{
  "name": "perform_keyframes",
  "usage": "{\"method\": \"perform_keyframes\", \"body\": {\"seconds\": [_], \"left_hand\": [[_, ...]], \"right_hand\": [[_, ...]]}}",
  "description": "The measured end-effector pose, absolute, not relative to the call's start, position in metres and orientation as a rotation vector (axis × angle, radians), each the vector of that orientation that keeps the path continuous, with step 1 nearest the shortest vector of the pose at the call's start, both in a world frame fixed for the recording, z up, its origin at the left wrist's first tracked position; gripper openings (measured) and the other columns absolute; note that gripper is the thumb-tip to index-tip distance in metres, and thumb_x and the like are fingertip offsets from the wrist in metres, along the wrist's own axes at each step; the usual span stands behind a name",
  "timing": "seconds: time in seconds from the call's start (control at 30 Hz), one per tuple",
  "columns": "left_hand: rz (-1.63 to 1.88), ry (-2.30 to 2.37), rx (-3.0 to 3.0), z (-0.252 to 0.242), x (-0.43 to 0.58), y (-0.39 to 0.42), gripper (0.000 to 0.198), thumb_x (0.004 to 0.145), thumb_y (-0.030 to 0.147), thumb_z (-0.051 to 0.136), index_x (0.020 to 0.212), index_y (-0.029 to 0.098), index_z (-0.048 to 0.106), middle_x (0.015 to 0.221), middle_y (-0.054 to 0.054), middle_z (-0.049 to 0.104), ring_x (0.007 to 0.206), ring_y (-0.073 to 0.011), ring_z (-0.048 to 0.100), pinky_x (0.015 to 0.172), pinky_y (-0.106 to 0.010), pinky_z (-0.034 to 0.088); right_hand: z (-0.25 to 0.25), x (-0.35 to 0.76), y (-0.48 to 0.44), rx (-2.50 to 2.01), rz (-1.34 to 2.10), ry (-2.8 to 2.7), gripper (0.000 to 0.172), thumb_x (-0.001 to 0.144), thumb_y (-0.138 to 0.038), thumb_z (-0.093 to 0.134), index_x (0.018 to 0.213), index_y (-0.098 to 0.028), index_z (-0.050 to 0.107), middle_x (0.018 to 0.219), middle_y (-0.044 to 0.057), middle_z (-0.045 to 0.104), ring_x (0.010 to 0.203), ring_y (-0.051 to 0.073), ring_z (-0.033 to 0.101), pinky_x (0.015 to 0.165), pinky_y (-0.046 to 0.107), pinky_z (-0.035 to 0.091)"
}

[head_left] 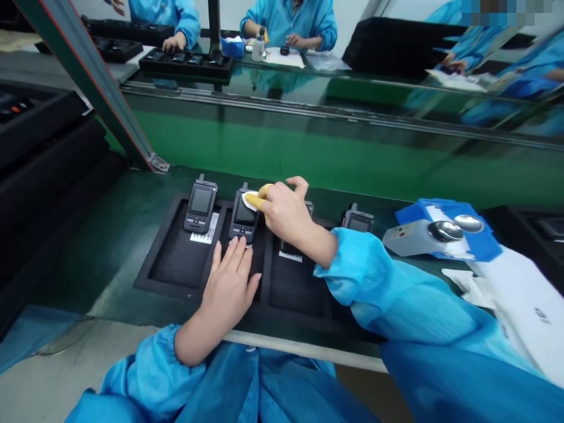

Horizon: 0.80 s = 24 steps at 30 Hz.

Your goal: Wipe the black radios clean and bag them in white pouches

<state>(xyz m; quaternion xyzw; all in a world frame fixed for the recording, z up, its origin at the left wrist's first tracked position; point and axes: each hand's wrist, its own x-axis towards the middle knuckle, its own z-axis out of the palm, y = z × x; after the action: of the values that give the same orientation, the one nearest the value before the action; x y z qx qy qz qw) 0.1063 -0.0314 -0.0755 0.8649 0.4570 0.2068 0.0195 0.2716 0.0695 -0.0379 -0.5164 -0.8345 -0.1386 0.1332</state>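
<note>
Several black handheld radios with screens rest in a black foam tray (171, 282) in front of me. My right hand (286, 211), with yellow finger cots on some fingers, presses a folded white wipe (250, 201) onto the screen of the second radio (244, 220) from the left. At that radio's lower end lie the outstretched fingers of my left hand (229, 282). The leftmost radio (201, 202) sits tilted on the tray's far edge, a white label beneath it. A third is mostly hidden under my right wrist, and another radio (358, 220) stands farther right.
On the right are a blue box (484, 247) of white wipes, a pump bottle (409, 238) with a metal top and crumpled wipes (471, 288). Stacked black trays (39, 176) stand at left. A metal post (106, 88) rises at the back left; co-workers sit beyond the green partition (282, 141).
</note>
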Motion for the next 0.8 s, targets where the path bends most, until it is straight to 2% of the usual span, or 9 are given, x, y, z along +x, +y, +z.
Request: {"method": "perform_keyframes", "body": {"seconds": [0.1,0.3,0.37,0.5,0.67,0.8], "left_hand": [[0.589,1.421,2.67,-0.079,0.103,-0.028,0.038,0.089,0.026,0.045,0.117,0.004,0.057,0.135,-0.022,0.052,0.128,-0.0335,0.048,0.107,-0.057,0.037],[0.592,1.41,2.622,-0.081,0.106,-0.029,0.03,0.088,0.022,0.045,0.107,0.005,0.06,0.132,-0.025,0.054,0.129,-0.0331,0.046,0.108,-0.055,0.038],[0.598,1.398,2.61,-0.081,0.105,-0.029,0.03,0.089,0.022,0.044,0.108,0.005,0.06,0.134,-0.025,0.052,0.13,-0.0334,0.045,0.108,-0.055,0.037],[0.593,1.382,2.576,-0.08,0.103,-0.029,0.03,0.09,0.022,0.044,0.111,0.005,0.058,0.137,-0.025,0.049,0.132,-0.0335,0.042,0.109,-0.056,0.036],[0.596,1.381,2.55,-0.082,0.105,-0.028,0.031,0.09,0.023,0.044,0.111,0.005,0.057,0.137,-0.025,0.049,0.133,-0.0329,0.041,0.11,-0.056,0.034],[0.694,1.365,2.531,-0.079,0.103,-0.029,0.027,0.088,0.021,0.046,0.106,0.006,0.059,0.131,-0.023,0.055,0.127,-0.0321,0.049,0.106,-0.054,0.04]], "right_hand": [[-0.048,0.261,0.07,-1.508,-0.411,-2.47,0.03,0.091,-0.009,0.043,0.089,-0.019,0.07,0.089,0.004,0.064,0.086,0.016,0.045,0.09,0.041,0.013],[-0.056,0.262,0.042,-1.094,-0.497,-2.675,0.028,0.094,-0.016,0.043,0.086,-0.021,0.07,0.078,0.0,0.063,0.08,0.015,0.043,0.088,0.04,0.014],[-0.052,0.266,0.049,-1.19,-0.518,-2.634,0.03,0.095,-0.018,0.041,0.089,-0.023,0.069,0.081,0.0,0.064,0.081,0.015,0.043,0.088,0.04,0.013],[-0.051,0.271,0.066,-1.446,-0.588,-2.472,0.037,0.096,-0.015,0.036,0.083,-0.021,0.069,0.087,0.002,0.065,0.083,0.016,0.043,0.087,0.04,0.012],[-0.061,0.265,0.037,-1.217,-0.524,-2.618,0.032,0.094,-0.014,0.038,0.091,-0.019,0.069,0.082,0.001,0.066,0.08,0.015,0.044,0.085,0.039,0.015],[-0.056,0.258,0.034,-1.194,-0.477,-2.573,0.032,0.093,-0.013,0.039,0.093,-0.021,0.07,0.088,0.001,0.067,0.081,0.015,0.045,0.084,0.039,0.016]]}}
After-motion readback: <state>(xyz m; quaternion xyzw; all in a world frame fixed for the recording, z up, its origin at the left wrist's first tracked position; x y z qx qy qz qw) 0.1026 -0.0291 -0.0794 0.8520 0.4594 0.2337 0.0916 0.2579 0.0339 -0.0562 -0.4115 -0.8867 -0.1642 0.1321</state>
